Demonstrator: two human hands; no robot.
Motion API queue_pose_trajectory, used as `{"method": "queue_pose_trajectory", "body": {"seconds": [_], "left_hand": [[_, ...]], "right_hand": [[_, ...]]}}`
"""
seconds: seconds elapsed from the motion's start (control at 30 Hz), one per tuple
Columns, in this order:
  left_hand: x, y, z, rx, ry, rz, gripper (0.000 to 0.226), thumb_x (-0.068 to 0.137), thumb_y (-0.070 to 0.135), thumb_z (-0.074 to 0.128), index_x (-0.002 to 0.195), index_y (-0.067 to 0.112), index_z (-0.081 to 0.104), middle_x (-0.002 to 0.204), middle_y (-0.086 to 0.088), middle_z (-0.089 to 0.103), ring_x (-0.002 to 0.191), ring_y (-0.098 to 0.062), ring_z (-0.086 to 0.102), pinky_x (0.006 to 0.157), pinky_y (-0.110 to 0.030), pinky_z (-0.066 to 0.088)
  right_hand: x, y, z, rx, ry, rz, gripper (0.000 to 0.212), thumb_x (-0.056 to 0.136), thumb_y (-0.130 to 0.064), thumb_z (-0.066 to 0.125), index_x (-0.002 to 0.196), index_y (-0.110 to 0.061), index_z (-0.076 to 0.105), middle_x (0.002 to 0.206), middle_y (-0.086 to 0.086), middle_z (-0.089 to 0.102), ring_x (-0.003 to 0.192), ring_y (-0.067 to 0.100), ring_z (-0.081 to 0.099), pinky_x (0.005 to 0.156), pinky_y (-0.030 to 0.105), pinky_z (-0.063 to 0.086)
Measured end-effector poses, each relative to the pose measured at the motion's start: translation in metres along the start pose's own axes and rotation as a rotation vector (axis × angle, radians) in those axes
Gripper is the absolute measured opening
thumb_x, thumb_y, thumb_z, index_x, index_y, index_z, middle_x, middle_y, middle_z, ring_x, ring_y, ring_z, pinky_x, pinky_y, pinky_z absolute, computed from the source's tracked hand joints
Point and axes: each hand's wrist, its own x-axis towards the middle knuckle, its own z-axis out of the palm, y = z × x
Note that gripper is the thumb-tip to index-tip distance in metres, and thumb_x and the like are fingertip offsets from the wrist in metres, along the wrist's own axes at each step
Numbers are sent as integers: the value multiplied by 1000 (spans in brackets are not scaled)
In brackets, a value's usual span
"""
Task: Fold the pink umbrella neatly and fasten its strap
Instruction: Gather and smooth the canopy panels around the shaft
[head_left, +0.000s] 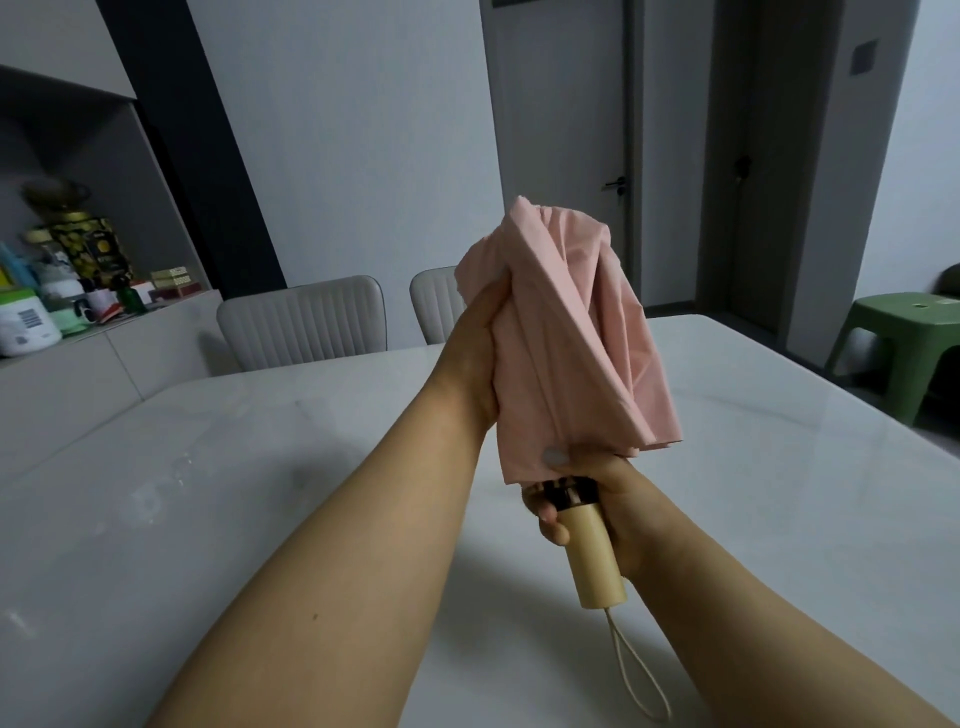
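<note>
The collapsed pink umbrella is held upright above the white table, its canopy loosely bunched in uneven folds. My left hand wraps around the left side of the canopy. My right hand grips the top of the cream handle, thumb pressed on the lower fabric edge. A cream wrist loop dangles from the handle's end. The fastening strap is hidden among the folds.
Two pale upholstered chairs stand at the table's far side. A sideboard with jars, tins and cups runs along the left. A green plastic stool sits at the right, and closed doors lie beyond.
</note>
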Motion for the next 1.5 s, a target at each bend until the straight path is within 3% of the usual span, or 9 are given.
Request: {"method": "queue_pose_trajectory", "body": {"seconds": [0.17, 0.33, 0.47, 0.57, 0.67, 0.87, 1.07, 1.37, 1.5], "left_hand": [[11, -11, -1, 3, 97, -8, 68, 77, 67, 62, 123, 17, 63, 116, -12, 70, 106, -31, 66, 94, -46, 52], [19, -20, -9, 12, 112, -37, 98, 45, 80, 71, 122, 21, 63, 115, -8, 71, 104, -29, 68, 93, -49, 53], [21, -8, -14, 215, 309, -15, 95, 62, 74, 64, 135, 15, 50, 129, -9, 63, 110, -31, 63, 95, -43, 51], [21, 23, -23, 571, 545, 343, 65, 89, 51, 49, 127, -2, 52, 128, -25, 56, 113, -40, 56, 89, -42, 47], [19, 56, -15, 788, 375, 425, 45, 101, 42, 35, 95, 8, 62, 101, -12, 59, 91, -27, 52, 79, -33, 39], [27, 77, -12, 1002, 191, 225, 67, 98, 58, 32, 137, 7, 50, 143, -11, 49, 130, -27, 46, 102, -34, 33], [26, 97, -18, 655, 42, 168, 51, 96, 50, 43, 59, 17, 53, 65, 0, 56, 69, -16, 50, 83, -35, 38], [21, 97, -21, 594, 53, 153, 17, 84, 17, 63, 68, 19, 59, 69, 1, 53, 67, -15, 48, 70, -29, 41], [19, 102, -21, 604, 57, 127, 22, 84, 33, 56, 67, 18, 56, 67, 1, 53, 70, -18, 50, 83, -39, 41]], "right_hand": [[2, -2, -5, 203, -117, 65, 62, 56, -5, 77, 113, 5, 57, 117, 30, 64, 94, 42, 69, 38, 21, 46], [5, -4, -11, 246, -77, 69, 67, 35, -5, 86, 93, 4, 55, 77, 18, 57, 46, 18, 54, 32, 20, 40], [8, -6, -10, 136, 70, 41, 38, 57, 3, 63, 92, -1, 48, 62, 12, 48, 40, 15, 44, 33, 21, 37], [11, -6, -12, 78, 128, 9, 28, 61, 3, 57, 86, -4, 46, 58, 10, 47, 40, 14, 42, 33, 22, 37], [12, -5, -13, 30, 133, 2, 24, 60, 4, 56, 82, -4, 47, 56, 10, 47, 40, 14, 42, 33, 22, 36], [12, 0, -15, 25, 82, 40, 28, 60, 3, 57, 87, -2, 48, 55, 11, 49, 39, 15, 42, 34, 20, 37], [17, 4, -19, 88, 36, 118, 48, 49, -1, 66, 94, -1, 48, 63, 13, 47, 39, 14, 43, 33, 20, 37], [18, 7, -20, 128, 0, 125, 56, 47, -3, 67, 99, -4, 44, 72, 13, 42, 40, 13, 42, 33, 20, 36], [17, 5, -21, 93, -5, 105, 56, 47, -4, 67, 99, -3, 46, 73, 14, 44, 41, 14, 42, 34, 20, 36]]}}
